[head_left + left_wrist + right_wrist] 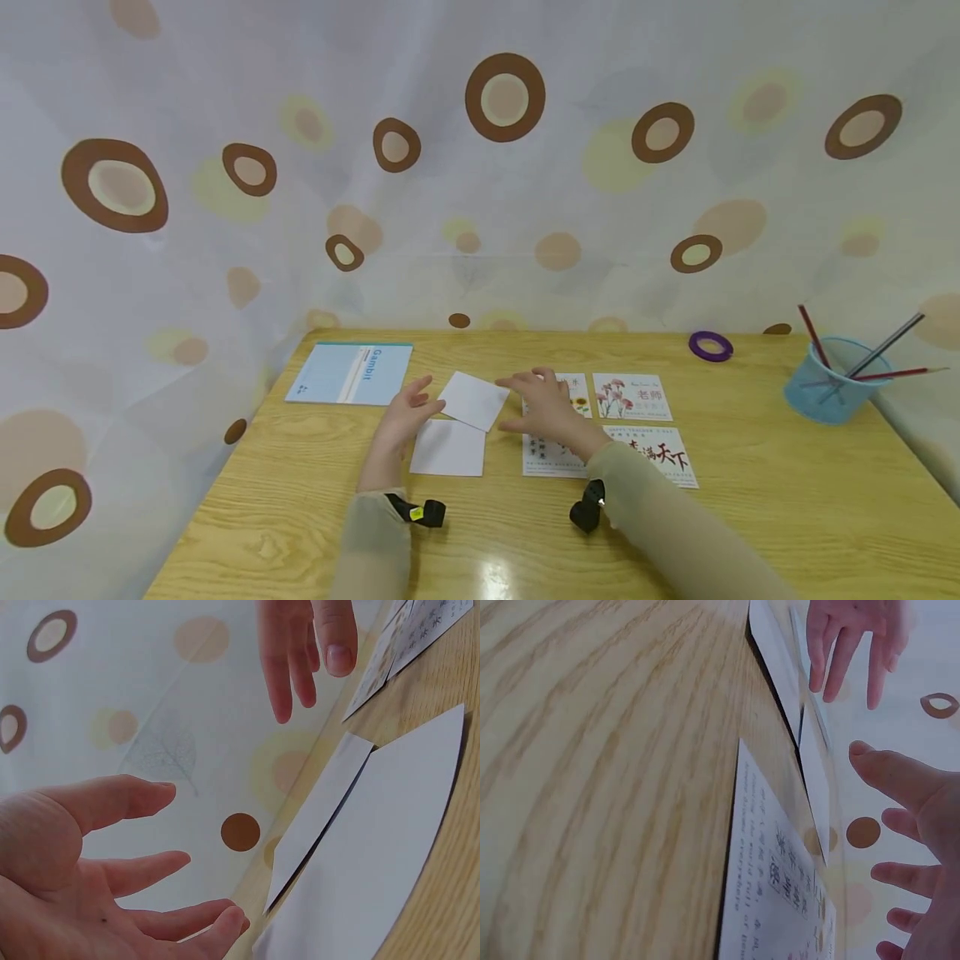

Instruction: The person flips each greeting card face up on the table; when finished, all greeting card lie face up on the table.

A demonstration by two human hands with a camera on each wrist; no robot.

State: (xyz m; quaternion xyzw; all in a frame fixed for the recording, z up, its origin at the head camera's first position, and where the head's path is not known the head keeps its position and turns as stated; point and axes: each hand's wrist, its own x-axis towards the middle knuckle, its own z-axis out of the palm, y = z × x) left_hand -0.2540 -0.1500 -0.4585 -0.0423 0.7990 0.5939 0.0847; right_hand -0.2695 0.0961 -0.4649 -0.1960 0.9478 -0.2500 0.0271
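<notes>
Pale oak-grain table [750, 517], glossy, with a glare spot near the front edge. Two blank white cards lie on it: a tilted upper card [474, 400] overlapping the far edge of a squarer lower card [448, 447]; both thin, matte, sharp-cornered. Right of them sit printed greeting cards [632, 397], floral, with red characters.

Left hand [408, 412]: forearm in a beige sleeve, palm turned inward, at the left corner of the upper card. Left wrist view shows its fingers [142, 870] spread and only gently bent, gripping nothing; contact with the card cannot be confirmed.

Right hand [546, 404]: hovers palm-down over the printed cards, fingertips pointing toward the upper card's right edge. Fingers [907, 874] loose, apart, holding nothing.

Periphery: light blue booklet [350, 373], purple tape ring [710, 346], blue mesh pen cup [834, 390].
</notes>
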